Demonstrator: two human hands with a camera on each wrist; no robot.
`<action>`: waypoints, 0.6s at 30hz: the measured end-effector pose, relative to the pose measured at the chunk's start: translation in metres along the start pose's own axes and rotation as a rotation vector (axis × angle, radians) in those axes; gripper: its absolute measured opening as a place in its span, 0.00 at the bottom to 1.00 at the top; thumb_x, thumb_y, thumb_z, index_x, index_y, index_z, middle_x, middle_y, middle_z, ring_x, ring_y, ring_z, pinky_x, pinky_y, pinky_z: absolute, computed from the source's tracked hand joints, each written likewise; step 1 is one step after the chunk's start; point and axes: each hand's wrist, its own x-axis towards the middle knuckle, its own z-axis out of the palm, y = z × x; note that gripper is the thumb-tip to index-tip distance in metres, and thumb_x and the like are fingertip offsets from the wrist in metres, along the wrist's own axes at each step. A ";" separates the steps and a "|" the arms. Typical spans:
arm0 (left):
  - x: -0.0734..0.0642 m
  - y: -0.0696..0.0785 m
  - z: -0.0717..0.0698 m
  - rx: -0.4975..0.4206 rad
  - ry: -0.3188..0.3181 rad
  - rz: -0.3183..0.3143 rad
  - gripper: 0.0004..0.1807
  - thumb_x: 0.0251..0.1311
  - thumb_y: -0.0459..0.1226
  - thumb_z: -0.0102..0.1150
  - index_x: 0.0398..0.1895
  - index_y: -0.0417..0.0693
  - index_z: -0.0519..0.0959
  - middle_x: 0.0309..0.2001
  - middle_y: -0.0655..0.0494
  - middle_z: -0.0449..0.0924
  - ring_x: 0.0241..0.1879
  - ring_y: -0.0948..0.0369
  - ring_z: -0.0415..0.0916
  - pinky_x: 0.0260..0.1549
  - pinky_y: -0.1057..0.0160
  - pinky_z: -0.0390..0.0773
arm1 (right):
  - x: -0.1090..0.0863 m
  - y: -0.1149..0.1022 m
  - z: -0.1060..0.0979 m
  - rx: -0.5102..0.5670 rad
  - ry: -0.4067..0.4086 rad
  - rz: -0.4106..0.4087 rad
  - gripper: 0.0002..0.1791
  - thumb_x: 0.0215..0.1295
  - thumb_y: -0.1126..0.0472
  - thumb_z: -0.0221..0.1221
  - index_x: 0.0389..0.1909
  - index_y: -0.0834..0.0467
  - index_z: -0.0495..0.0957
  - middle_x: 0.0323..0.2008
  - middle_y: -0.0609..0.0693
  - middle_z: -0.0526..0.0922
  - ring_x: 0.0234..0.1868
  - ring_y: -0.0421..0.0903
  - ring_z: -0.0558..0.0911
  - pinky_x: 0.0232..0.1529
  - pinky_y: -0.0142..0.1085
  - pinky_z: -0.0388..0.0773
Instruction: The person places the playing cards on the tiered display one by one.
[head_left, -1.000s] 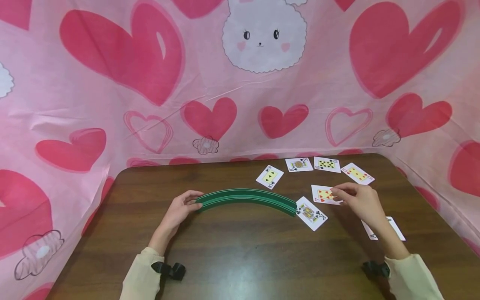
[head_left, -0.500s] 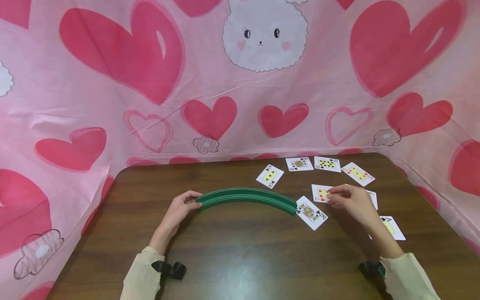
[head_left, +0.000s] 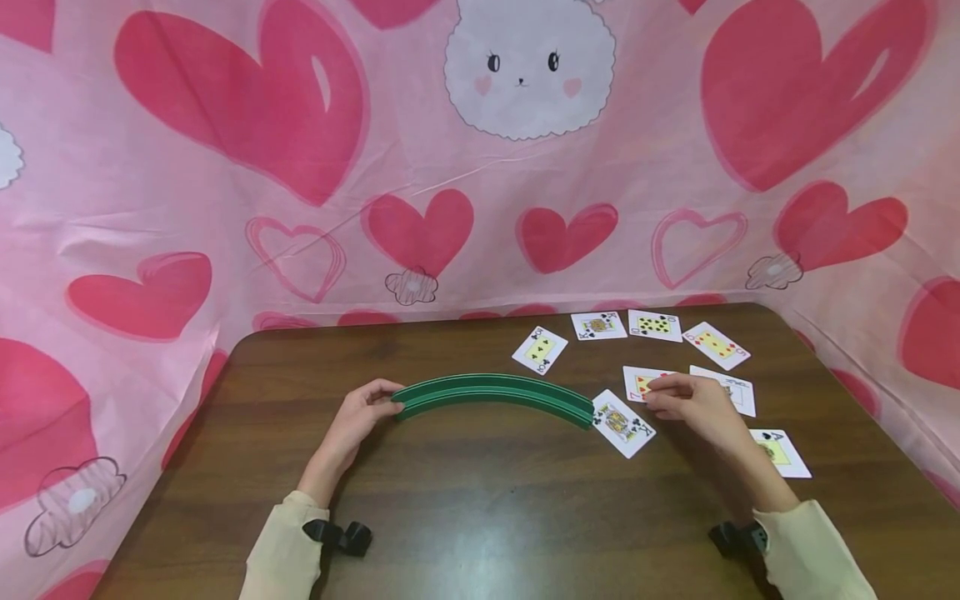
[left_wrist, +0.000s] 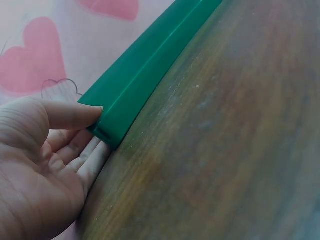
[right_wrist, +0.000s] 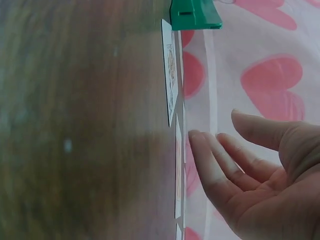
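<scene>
A green curved card holder (head_left: 491,388) stands across the middle of the brown table. My left hand (head_left: 363,419) grips its left end, thumb on the near face and fingers behind, as the left wrist view shows. At the holder's right end lies a king of clubs (head_left: 626,425), face up. Above the red seven (head_left: 636,382) is my right hand (head_left: 705,417), covering part of that card in the head view. In the right wrist view its thumb stands apart from the loosely bent fingers (right_wrist: 210,170), with nothing between them.
Behind lie a clubs card (head_left: 540,350), a king (head_left: 599,326), a black ten (head_left: 655,326) and a red diamonds card (head_left: 716,346). To the right are a card with a small figure (head_left: 741,393) and an ace (head_left: 787,457). A pink heart-print cloth (head_left: 420,125) hangs behind the table.
My right hand has moved left over the red seven, uncovering the figure card and more of the ace. The left hand, the holder and the cards have stayed in place.
</scene>
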 end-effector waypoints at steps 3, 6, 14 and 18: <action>0.000 0.000 0.000 0.004 0.004 -0.004 0.13 0.53 0.38 0.58 0.43 0.48 0.75 0.38 0.49 0.78 0.39 0.54 0.73 0.49 0.55 0.63 | 0.001 0.002 0.000 -0.012 -0.006 0.012 0.23 0.54 0.60 0.61 0.46 0.72 0.72 0.37 0.65 0.79 0.33 0.48 0.81 0.33 0.36 0.78; 0.000 -0.001 0.000 0.006 0.006 -0.003 0.13 0.53 0.39 0.58 0.43 0.48 0.75 0.38 0.49 0.78 0.39 0.54 0.73 0.49 0.55 0.63 | 0.001 0.005 0.000 -0.041 -0.009 0.025 0.24 0.53 0.58 0.61 0.46 0.70 0.72 0.37 0.64 0.79 0.34 0.47 0.81 0.33 0.35 0.78; 0.000 -0.003 0.001 -0.002 0.005 0.007 0.13 0.53 0.39 0.58 0.43 0.49 0.76 0.39 0.49 0.78 0.39 0.54 0.73 0.49 0.54 0.63 | 0.002 0.009 0.000 -0.133 -0.040 0.045 0.25 0.52 0.54 0.62 0.46 0.66 0.73 0.39 0.59 0.80 0.35 0.44 0.81 0.34 0.32 0.77; 0.000 -0.003 0.001 -0.001 0.006 0.008 0.13 0.53 0.39 0.58 0.43 0.49 0.75 0.39 0.49 0.78 0.40 0.54 0.73 0.49 0.54 0.63 | 0.002 0.008 0.000 -0.193 -0.068 0.049 0.24 0.52 0.53 0.62 0.46 0.63 0.74 0.38 0.55 0.82 0.37 0.43 0.80 0.36 0.31 0.75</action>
